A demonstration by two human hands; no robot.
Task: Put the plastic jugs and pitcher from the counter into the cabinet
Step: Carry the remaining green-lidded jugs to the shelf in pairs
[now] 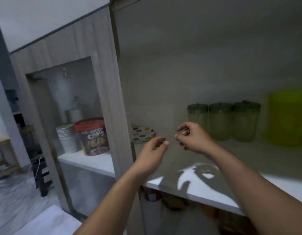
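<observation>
Both my hands reach into an open cabinet above its white shelf (194, 187). My left hand (153, 150) and my right hand (192, 138) hang close together with fingers loosely curled, and neither holds anything. At the back right of the shelf stand three clear jugs with dark green lids (223, 121) in a row. A blurred yellow-green plastic pitcher (287, 117) stands to their right. No counter is in view.
A stack of polka-dot plates (143, 134) lies at the shelf's back left. Behind the glass door (79, 133) on the left stand a Choco Chips tub (92, 136) and stacked white cups (66, 138). Jars sit on the lower shelf (172, 200).
</observation>
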